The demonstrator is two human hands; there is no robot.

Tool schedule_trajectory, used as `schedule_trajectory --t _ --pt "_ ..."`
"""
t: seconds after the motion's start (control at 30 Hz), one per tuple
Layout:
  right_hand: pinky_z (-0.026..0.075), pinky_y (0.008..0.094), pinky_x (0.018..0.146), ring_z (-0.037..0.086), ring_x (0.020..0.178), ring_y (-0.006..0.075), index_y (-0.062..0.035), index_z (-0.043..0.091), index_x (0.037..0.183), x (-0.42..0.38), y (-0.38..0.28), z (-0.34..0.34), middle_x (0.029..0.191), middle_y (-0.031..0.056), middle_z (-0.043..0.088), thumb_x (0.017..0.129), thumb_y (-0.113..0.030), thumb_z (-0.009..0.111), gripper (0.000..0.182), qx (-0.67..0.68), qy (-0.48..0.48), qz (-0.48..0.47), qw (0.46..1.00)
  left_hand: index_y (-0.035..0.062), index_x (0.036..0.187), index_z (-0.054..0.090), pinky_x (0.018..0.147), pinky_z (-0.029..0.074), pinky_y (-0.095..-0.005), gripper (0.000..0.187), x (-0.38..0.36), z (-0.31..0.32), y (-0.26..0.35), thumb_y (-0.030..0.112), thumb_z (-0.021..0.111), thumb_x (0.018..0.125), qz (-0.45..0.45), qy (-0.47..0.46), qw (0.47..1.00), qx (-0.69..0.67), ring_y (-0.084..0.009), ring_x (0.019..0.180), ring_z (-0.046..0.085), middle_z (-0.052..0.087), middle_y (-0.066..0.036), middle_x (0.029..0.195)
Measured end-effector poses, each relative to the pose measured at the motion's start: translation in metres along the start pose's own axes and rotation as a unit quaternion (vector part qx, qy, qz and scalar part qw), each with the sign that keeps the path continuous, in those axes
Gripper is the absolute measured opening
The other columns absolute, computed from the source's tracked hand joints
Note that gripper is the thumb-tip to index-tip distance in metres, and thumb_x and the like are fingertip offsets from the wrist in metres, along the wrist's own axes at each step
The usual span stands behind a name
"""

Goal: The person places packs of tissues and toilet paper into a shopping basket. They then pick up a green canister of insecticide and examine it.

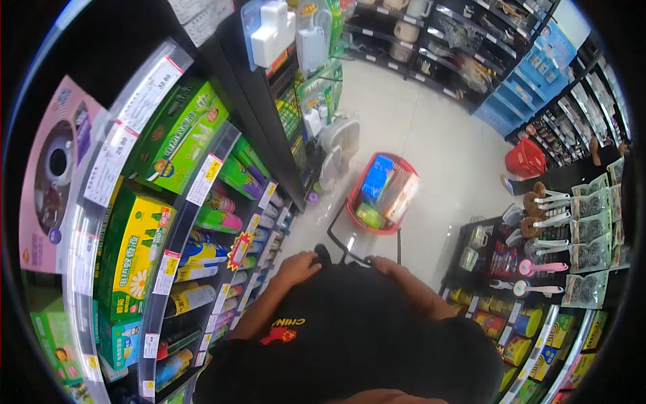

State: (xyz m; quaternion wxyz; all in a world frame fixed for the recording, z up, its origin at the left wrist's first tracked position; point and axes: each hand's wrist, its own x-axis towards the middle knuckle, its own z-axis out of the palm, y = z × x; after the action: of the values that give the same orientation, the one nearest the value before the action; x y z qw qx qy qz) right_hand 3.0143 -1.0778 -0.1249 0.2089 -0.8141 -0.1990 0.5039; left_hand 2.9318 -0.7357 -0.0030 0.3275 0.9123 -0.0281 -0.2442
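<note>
A red shopping basket on wheels stands on the floor ahead of me, with a blue package, a brown and white package and a green package inside. Its black handle reaches back toward my body. My right hand is closed around the end of this handle. In front of my dark shirt, my left hand is loosely curved, its fingers slightly apart and nothing visible in them. It is beside the shelf on the left.
Shelves of green and yellow boxes and bottles line the left. Racks with brushes and cans stand on the right. Another red basket is at the upper right, near a person's arm and shoe. Pale floor runs between.
</note>
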Motion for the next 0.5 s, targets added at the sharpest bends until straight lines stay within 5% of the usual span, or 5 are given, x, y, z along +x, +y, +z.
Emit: schedule_trajectory --t 0.27,0.5 --pt "0.042 0.0459 0.105 0.050 0.126 0.0412 -0.0052 0.049 0.139 0.002 -0.008 -0.046 0.132 0.0269 0.054 0.073 -0.056 0.070 0.086 0.020 0.063 0.029 0.997 0.0038 0.123 0.061 0.093 0.048 -0.0417 0.047 0.019 -0.013 -0.028 0.040 0.060 0.093 -0.048 -0.015 0.999 0.015 -0.0322 0.111 0.061 0.063 -0.016 0.122" --pt "0.043 0.0417 0.105 0.055 0.123 0.0395 0.0004 0.046 0.140 0.015 0.000 -0.097 0.130 0.0267 0.058 0.073 -0.049 0.073 0.087 0.058 0.053 0.018 0.997 0.0058 0.123 0.060 0.088 0.050 -0.0422 0.047 0.034 -0.020 -0.029 0.041 0.061 0.091 -0.125 0.013 0.991 -0.051 -0.0322 0.101 0.065 0.068 -0.017 0.106"
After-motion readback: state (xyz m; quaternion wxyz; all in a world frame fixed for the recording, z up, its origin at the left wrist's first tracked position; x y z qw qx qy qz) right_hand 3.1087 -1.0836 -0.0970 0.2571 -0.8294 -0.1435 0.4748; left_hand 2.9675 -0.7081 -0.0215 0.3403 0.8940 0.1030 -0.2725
